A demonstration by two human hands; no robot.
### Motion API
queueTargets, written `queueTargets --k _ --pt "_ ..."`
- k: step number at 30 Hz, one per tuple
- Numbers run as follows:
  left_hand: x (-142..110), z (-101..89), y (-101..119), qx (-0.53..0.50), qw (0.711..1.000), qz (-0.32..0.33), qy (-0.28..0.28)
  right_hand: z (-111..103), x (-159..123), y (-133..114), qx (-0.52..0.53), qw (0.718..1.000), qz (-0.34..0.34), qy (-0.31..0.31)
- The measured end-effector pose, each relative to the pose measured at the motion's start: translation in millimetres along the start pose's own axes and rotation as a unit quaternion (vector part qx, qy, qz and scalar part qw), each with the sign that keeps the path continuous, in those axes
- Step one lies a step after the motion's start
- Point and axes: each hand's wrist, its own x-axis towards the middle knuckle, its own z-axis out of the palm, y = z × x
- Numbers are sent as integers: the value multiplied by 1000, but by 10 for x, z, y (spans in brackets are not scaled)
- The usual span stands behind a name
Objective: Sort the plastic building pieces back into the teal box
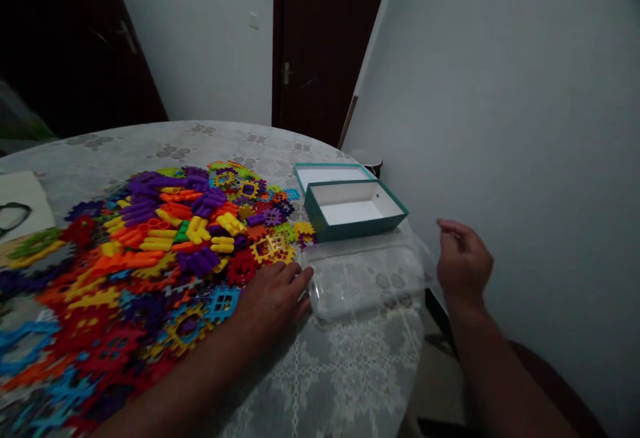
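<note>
A clear plastic tray lies at the right side of the table, and the patterned cloth shows through it. My left hand rests at its left edge, with fingers and thumb closed against the rim. Past the table's right edge, my right hand is raised with its fingers curled in; whether it holds anything I cannot make out. A faint clear edge shows between it and the tray. Close to my left hand is a big heap of colourful plastic building pieces, gear-like plates and short tubes among them.
Behind the tray stands an open teal box with a white inside, its lid lying behind it. A lace-patterned cloth covers the round table. Black glasses lie at far left. A white wall rises at right.
</note>
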Motion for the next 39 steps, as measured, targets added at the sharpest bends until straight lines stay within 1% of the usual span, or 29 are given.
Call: queueTargets --k 1,2,4,6,7,9,12,15,19,23,26,29,31,33,34,36,39 --pt "23 -12 36 10 1000 3 -2 -148 -246 15 7 1000 22 -10" --pt "45 -29 76 21 1000 5 -6 -264 -499 7 21 999 28 -33" --pt "83 -62 158 40 999 6 -12 -403 -976 -85 69 994 12 -88" --pt "109 -77 225 57 998 4 -13 -432 -1342 -254 115 984 -5 -133" --pt "118 -75 249 64 998 4 -11 -413 -1468 -352 134 980 -15 -150" --pt "133 -56 279 73 997 6 0 -331 -1608 -543 155 965 -39 -210" --pt "156 -17 295 74 997 5 18 -161 -1633 -759 174 935 -83 -297" --pt "179 7 287 75 997 -3 31 -21 -1609 -888 184 910 -115 -352" --pt "193 32 253 77 996 -8 34 58 -1675 -966 216 889 -132 -383" --pt "196 63 257 76 996 -15 33 66 -1783 -958 221 871 -169 -406" --pt "146 49 285 65 997 -25 34 48 -1789 -970 210 860 -189 -425" --pt "-46 -10 262 54 997 -33 45 9 -1760 -1072 199 852 -178 -451" --pt "-270 -53 193 55 996 -31 63 -11 -1769 -1193 194 839 -177 -477" --pt "-534 -80 92 64 993 -32 93 -3 -1812 -1333 174 830 -192 -494" --pt "-663 -85 38 71 991 -38 104 18 -1840 -1403 157 830 -203 -495" --pt "-880 -83 -59 76 989 -60 109 88 -1885 -1526 123 836 -226 -486" --pt "-1058 -64 -146 71 988 -89 105 225 -1872 -1630 89 853 -259 -445"
